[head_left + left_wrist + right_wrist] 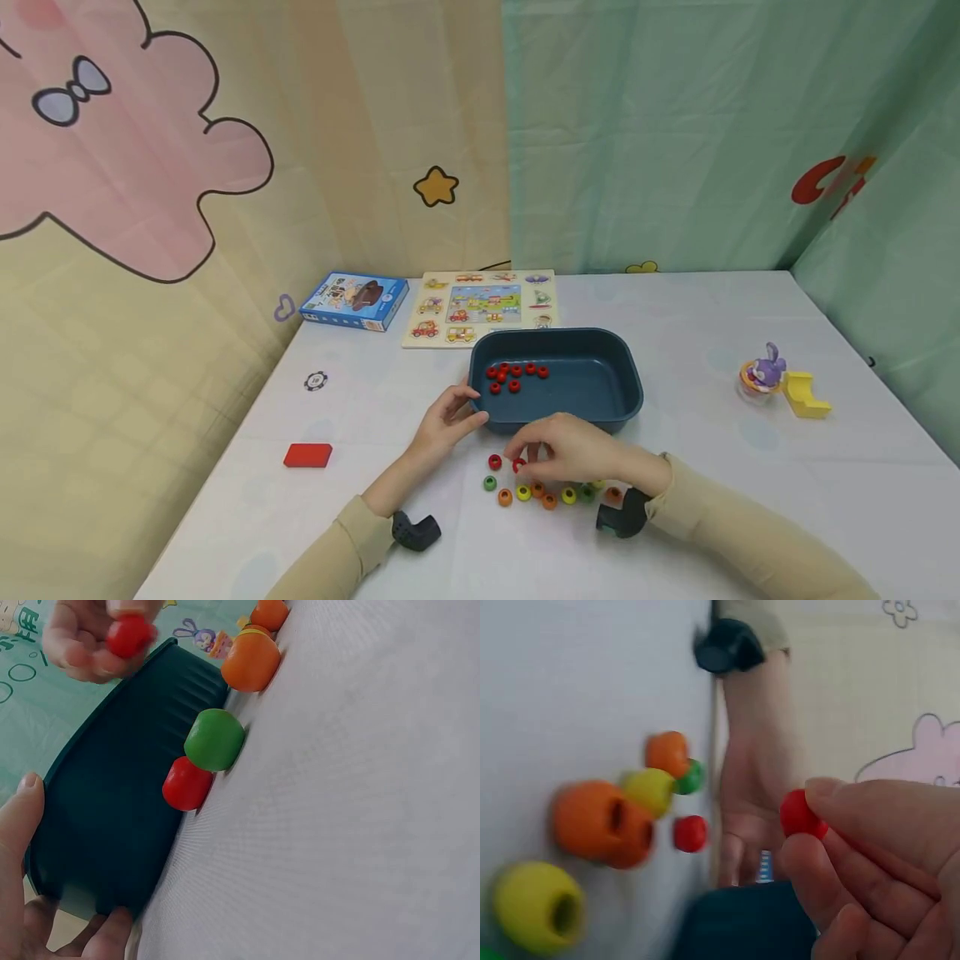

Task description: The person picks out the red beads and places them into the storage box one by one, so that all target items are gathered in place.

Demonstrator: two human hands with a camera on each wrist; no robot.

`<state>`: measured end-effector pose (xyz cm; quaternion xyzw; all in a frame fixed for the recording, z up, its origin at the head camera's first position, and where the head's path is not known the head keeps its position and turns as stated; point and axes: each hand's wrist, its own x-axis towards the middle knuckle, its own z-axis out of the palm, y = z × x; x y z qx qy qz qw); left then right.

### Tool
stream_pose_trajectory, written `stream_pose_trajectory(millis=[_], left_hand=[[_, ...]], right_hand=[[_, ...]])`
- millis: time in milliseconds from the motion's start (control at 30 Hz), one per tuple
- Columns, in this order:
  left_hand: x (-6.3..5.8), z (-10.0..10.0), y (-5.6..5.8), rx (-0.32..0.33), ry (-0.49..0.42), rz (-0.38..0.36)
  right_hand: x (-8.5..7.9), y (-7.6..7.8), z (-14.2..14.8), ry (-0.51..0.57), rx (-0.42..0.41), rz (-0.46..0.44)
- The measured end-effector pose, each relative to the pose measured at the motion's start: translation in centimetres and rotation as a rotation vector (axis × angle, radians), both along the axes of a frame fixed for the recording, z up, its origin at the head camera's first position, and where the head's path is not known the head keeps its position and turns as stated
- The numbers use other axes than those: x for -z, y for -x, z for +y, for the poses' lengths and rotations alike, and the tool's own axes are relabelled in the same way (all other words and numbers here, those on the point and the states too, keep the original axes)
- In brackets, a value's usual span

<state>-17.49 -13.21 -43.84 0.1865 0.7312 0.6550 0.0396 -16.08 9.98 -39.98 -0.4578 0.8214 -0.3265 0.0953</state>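
A dark blue rectangular bin [596, 387] stands mid-table with several red beads [514, 386] inside, toward its left. My left hand [442, 421] holds the bin's near left corner, thumb on the front and fingers round the end wall. Between thumb and fingertip, my right hand [570, 446] pinches a red bead [802, 814] just above the table in front of the bin. Below that hand lie loose beads: a red bead [495, 462], a green bead [490, 483], an orange bead [505, 497], a yellow bead [523, 493] and several more, some partly hidden by the hand.
Behind the bin lie a wooden picture puzzle [483, 304] and a blue box [356, 300]. At left are a red block [307, 455] and a poker chip [316, 381]. A purple rabbit toy [765, 371] and a yellow curved block [805, 396] stand at right.
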Motion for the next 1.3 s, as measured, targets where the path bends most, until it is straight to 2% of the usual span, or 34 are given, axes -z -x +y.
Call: stream_pose_trajectory(millis=[100, 233, 333, 467, 533, 733, 967, 1133, 1300], left_hand=[[-0.1, 0.0, 0.1, 0.004, -0.008, 0.005], [-0.1, 0.0, 0.0, -0.003, -0.001, -0.005], [-0.1, 0.0, 0.0, -0.005, -0.002, -0.017], [0.0, 0.0, -0.1, -0.001, -0.011, -0.016], [-0.1, 0.0, -0.1, -0.003, -0.008, -0.016], [-0.1, 0.1, -0.1, 0.003, -0.013, -0.013], [-0.1, 0.1, 0.0, 0.007, -0.017, -0.010], [0.0, 0.1, 0.0, 0.009, -0.014, -0.012], [0.0, 0.1, -0.1, 0.005, -0.015, -0.010]], right_hand=[[-2.4, 1.1, 0.6, 0.074, -0.006, 0.009], [-4.7, 3.9, 1.3, 0.121, 0.045, 0.004], [-5.4, 6.2, 1.3, 0.125, 0.102, -0.084], [-4.7, 9.2, 1.0, 0.095, 0.144, -0.168], [-3.6, 10.6, 0.9, 0.064, 0.145, -0.170], [-1.5, 13.0, 0.5, -0.052, 0.116, -0.210], [0.1, 14.2, 0.2, -0.128, 0.122, -0.228], [1.1, 14.2, 0.2, -0.151, 0.075, -0.221], [1.4, 14.1, 0.2, -0.171, 0.054, -0.199]])
